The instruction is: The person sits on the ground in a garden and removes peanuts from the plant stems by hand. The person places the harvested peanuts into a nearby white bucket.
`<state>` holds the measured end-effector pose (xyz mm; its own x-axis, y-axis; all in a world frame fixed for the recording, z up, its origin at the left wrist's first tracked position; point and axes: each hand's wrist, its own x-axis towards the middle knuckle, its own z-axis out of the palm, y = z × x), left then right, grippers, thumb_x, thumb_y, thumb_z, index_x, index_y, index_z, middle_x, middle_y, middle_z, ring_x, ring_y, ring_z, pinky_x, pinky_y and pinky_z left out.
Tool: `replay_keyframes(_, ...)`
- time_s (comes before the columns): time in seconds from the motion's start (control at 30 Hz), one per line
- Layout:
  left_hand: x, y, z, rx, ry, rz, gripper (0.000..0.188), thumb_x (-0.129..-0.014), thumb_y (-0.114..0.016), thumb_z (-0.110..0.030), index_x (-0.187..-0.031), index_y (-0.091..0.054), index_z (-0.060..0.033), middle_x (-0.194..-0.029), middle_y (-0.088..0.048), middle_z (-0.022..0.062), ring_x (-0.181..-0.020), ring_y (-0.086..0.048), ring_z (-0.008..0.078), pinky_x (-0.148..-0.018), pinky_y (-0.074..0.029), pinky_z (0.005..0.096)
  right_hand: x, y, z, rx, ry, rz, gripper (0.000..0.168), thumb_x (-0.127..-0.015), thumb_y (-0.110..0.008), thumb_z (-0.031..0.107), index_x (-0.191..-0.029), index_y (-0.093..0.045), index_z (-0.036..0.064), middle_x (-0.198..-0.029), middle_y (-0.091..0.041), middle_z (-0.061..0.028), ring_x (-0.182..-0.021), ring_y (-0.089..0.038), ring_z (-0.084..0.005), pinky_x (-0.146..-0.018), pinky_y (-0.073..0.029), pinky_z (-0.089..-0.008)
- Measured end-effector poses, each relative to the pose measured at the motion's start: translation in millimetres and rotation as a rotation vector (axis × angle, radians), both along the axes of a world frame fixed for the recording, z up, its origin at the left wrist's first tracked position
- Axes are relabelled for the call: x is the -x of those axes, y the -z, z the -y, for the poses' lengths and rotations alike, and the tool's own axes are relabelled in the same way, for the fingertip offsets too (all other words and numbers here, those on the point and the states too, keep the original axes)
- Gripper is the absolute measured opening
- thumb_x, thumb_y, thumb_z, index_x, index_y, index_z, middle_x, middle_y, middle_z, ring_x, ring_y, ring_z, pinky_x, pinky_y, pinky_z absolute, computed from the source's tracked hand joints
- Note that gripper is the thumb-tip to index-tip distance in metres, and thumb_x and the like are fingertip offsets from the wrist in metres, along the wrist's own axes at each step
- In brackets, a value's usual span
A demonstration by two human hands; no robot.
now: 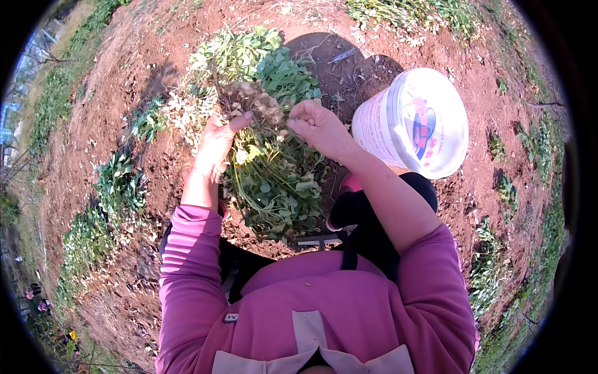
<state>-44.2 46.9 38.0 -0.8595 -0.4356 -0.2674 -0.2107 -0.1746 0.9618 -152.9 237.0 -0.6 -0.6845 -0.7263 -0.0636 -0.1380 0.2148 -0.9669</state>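
My left hand (223, 135) is closed around the root end of a pulled peanut plant, its thumb lying over the roots. A cluster of peanut pods (261, 104) hangs from these roots, between my two hands. Just right of the cluster is my right hand (310, 122), thumb and index finger bent together near a small pod; whether they grip it is unclear. The leafy green stems (280, 187) of the plant spread below, towards my lap. More peanut plants (233, 51) with leaves and pods lie on the soil just beyond my hands.
A white plastic bucket (378, 124) with printing stands tilted in view at my right, beside my knee. Reddish soil (135, 75) surrounds me. Heaps of peanut plants lie to the left (117, 182), at the far top (411, 14) and along the right side (488, 266).
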Motion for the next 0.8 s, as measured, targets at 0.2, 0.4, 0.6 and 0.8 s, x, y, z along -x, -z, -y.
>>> replay_keyframes(0.2,0.5,1.6,-4.2,-0.036,0.054,-0.060,0.028,-0.082,-0.068,-0.012,-0.109,-0.063,-0.0064,-0.100,-0.067,0.0016,-0.091,-0.059,0.0110,-0.084,-0.044,0.0280,-14.1,-3.2,16.1,-0.216,0.034,-0.307,0.042,-0.079,-0.068,0.044,-0.091,-0.057,0.005,-0.070,-0.061,-0.0103,-0.065,-0.062,-0.0273,-0.059,-0.047,-0.0388)
replay_keyframes(0.4,2.3,6.8,-8.1,0.087,0.092,-0.136,0.024,-0.082,-0.068,-0.009,-0.105,-0.065,-0.0043,-0.095,-0.068,0.0022,-0.086,-0.061,0.0098,-0.078,-0.048,0.0261,-10.8,-8.6,15.5,-0.155,-0.137,-0.225,0.029,-0.086,-0.062,0.030,-0.089,-0.056,0.002,-0.068,-0.058,-0.0083,-0.062,-0.057,-0.0149,-0.059,-0.045,-0.0303)
replay_keyframes(0.6,4.2,41.0,25.7,0.345,-0.175,0.009,0.030,-0.078,-0.074,-0.012,-0.103,-0.059,-0.0034,-0.091,-0.066,0.0029,-0.078,-0.059,0.0106,-0.072,-0.049,0.0276,-44.1,-56.7,-5.8,0.024,-0.601,0.124,0.026,-0.089,-0.057,0.028,-0.087,-0.057,0.002,-0.064,-0.055,-0.0044,-0.061,-0.051,-0.0120,-0.061,-0.042,-0.0293)
replay_keyframes(0.8,-4.5,9.6,16.0,0.011,-0.209,-0.036,0.022,-0.079,-0.073,-0.011,-0.098,-0.062,-0.0071,-0.092,-0.065,0.0005,-0.079,-0.059,0.0094,-0.070,-0.047,0.0252,62.7,-70.6,-86.5,-0.193,0.596,-0.507,0.024,-0.091,-0.056,0.024,-0.094,-0.059,0.001,-0.065,-0.057,-0.0070,-0.059,-0.049,-0.0106,-0.056,-0.040,-0.0256)
